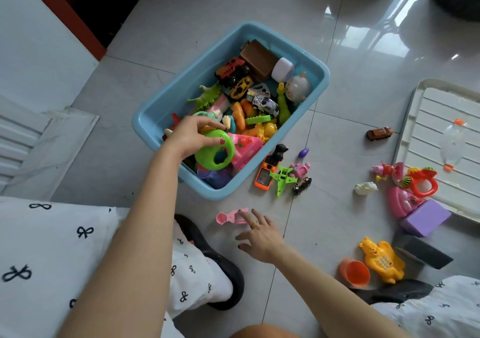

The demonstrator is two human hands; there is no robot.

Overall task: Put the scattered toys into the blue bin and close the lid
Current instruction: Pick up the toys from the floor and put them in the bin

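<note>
Rectangular light-blue plastic bin, lid off, long axis running from near-left to far-right on the tiled floor, is heaped with mixed plastic toys. Left hand, over the bin's near end, fingers clamped on a bright green plastic ring toy. Right hand, palm down just in front of the bin, fingers spread apart, fingertips touching a flat pink plastic toy that lies crosswise.

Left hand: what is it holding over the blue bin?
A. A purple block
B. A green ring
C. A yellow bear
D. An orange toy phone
B: the left hand has its grip on the green ring, over the near corner of the bin.
</note>
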